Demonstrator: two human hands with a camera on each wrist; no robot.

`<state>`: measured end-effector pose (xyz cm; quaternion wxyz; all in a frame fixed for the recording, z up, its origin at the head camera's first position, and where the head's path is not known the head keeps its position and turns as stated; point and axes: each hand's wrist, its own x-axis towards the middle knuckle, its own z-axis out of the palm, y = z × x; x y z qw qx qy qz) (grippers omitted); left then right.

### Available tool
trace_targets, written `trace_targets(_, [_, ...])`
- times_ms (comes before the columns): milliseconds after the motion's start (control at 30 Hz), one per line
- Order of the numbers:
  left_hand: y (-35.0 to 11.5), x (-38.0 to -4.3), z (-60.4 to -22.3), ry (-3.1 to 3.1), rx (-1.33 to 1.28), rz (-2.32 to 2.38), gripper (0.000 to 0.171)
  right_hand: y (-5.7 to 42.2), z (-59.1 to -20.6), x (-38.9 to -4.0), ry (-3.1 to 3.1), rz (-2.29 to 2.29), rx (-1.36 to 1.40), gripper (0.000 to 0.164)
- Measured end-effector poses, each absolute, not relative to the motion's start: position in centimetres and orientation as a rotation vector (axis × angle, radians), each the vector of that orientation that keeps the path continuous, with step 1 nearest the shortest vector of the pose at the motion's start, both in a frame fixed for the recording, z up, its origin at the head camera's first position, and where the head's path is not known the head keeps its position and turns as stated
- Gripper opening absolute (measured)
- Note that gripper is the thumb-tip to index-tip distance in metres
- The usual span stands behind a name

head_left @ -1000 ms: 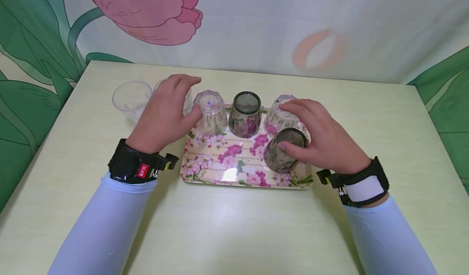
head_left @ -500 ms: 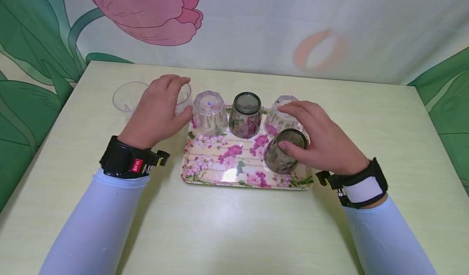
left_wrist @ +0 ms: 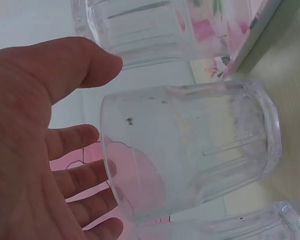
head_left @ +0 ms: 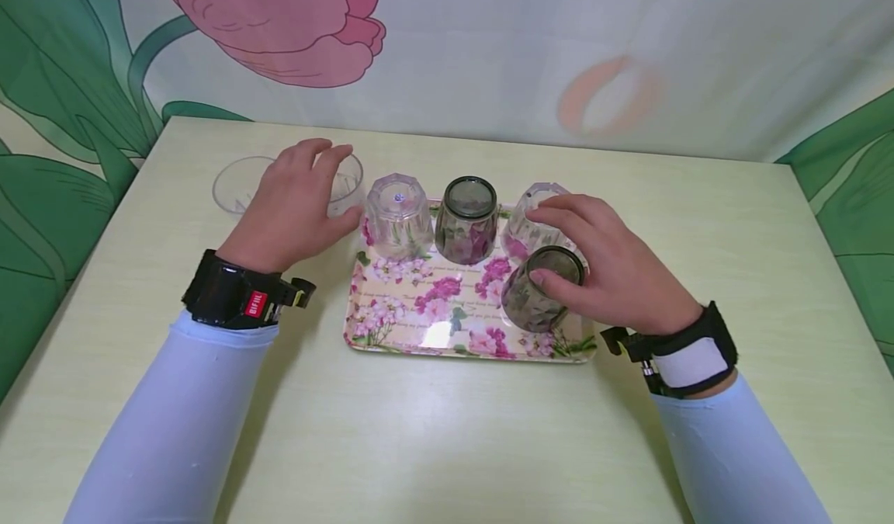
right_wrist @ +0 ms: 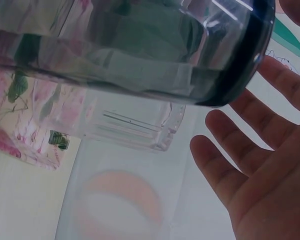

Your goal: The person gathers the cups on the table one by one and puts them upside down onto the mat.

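The left hand reaches, fingers spread, around an upright clear cup beside the tray, while the right hand, fingers relaxed, hovers over an upturned dark cup, holding nothing.

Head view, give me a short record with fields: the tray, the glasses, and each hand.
tray: floral tray on the green table
on tray: four upturned glasses, two clear, two dark
off tray: two upright clear glasses to its left
left hand: left hand open, by the nearer upright clear glass
right hand: right hand over the front dark glass, thumb touching it
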<state>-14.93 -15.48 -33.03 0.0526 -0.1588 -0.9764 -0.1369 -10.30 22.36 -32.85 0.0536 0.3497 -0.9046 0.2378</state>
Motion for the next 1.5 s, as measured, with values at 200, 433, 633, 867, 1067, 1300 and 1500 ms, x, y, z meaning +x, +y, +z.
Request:
trace_targets(200, [-15.6, -15.2, -33.1, -3.032, -0.473, -0.403, 0.079, 22.3, -32.8, -10.3, -2.733, 0.732, 1.076, 0.061])
trace_targets(433, [-15.7, -15.7, -33.4, -3.073, -0.465, -0.375, 0.087, 22.3, -32.9, -10.2, -2.751, 0.717, 1.064, 0.063])
trace_targets(633, [-15.7, -16.0, -33.7, -3.103, -0.438, -0.378, 0.087, 22.3, -32.9, -10.3, -2.755, 0.715, 1.064, 0.063])
trace_targets(867, [-15.8, -16.4, -33.9, -3.098, -0.444, -0.359, 0.087, 22.2, -33.0, -10.3, -2.764, 0.717, 1.067, 0.062])
trace_targets(1067, [-15.7, -16.7, -33.8, -3.117, -0.446, -0.338, 0.088, 22.2, -33.0, -10.3, -2.755, 0.720, 1.073, 0.061])
trace_targets(1300, [-15.6, -17.0, -33.8, -3.137, -0.443, -0.312, 0.090, 22.2, -33.1, -10.4, -2.759, 0.714, 1.064, 0.063])
trace_targets(1500, [-15.4, -17.2, -33.9, -3.137, -0.441, -0.296, 0.091, 22.2, -33.0, -10.4, -2.767, 0.706, 1.060, 0.063])
